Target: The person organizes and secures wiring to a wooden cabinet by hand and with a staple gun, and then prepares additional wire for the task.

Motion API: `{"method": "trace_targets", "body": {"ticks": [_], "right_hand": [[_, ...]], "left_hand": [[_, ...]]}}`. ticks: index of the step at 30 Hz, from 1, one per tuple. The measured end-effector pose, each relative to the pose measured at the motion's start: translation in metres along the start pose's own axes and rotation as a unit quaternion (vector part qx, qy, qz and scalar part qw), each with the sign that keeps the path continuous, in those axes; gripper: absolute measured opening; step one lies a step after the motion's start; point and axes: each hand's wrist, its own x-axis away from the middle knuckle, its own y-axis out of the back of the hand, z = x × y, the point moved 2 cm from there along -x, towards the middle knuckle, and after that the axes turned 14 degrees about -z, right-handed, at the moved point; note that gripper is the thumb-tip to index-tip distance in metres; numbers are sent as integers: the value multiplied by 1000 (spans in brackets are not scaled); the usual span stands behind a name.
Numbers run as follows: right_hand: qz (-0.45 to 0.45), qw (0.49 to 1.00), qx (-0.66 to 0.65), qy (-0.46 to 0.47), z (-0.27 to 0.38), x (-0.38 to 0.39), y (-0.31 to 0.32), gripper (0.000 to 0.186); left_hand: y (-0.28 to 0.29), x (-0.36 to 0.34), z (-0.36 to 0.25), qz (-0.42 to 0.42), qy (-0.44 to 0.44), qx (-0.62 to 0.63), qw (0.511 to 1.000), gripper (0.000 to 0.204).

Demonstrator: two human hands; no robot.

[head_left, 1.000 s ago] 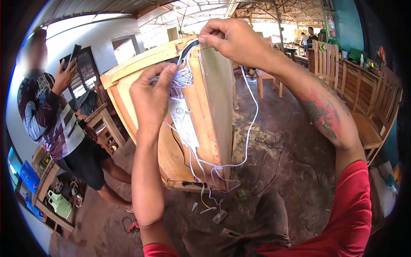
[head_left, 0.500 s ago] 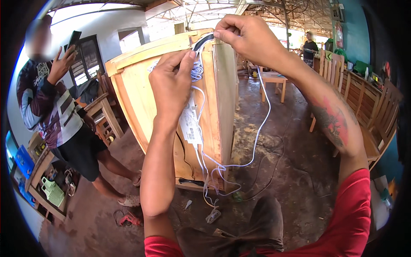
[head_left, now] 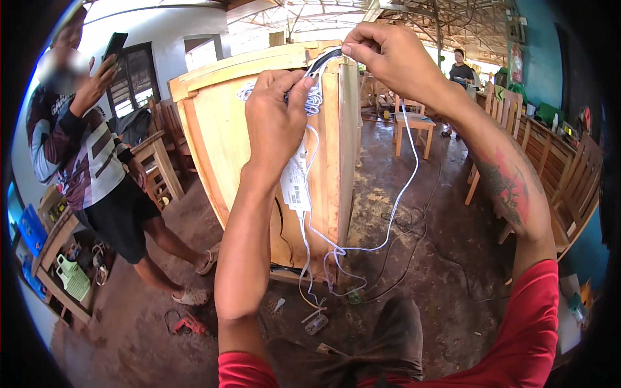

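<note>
At the top corner of a wooden cabinet [head_left: 207, 139], both hands pinch a bundle of black and white wires [head_left: 321, 61]. My left hand [head_left: 277, 113] is closed on its lower end, thumb against fingertips. Higher up, near the cabinet's right edge, my right hand [head_left: 388, 57] grips the other end between thumb and index finger. Behind my left hand hangs a coil of white wire [head_left: 314, 102]. A white box-shaped unit [head_left: 295, 181] with a printed label is on the cabinet panel, partly hidden by my left wrist. A white cord [head_left: 409, 171] loops down from below my right hand.
On the floor lie a power strip [head_left: 315, 324], a red power tool [head_left: 190, 324] and trailing dark cords [head_left: 424, 226]. A person [head_left: 103, 155] at left holds up a phone [head_left: 116, 44]. Wooden chairs [head_left: 572, 187] line the right; another person [head_left: 460, 71] stands far back.
The cabinet and both hands appear slightly farther right in view. Both hands keep their pinch on the wires. The far person has turned and shifted left.
</note>
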Motion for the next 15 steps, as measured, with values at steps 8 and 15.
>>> {"method": "trace_targets", "body": {"ticks": [8, 15], "right_hand": [[23, 1000, 11, -10, 3, -4, 7, 26], [39, 999, 27, -2, 11, -6, 8, 27]], "left_hand": [[1, -4, -2, 26, -4, 2, 1000, 18], [-4, 6, 3, -19, -16, 5, 1000, 19]]}}
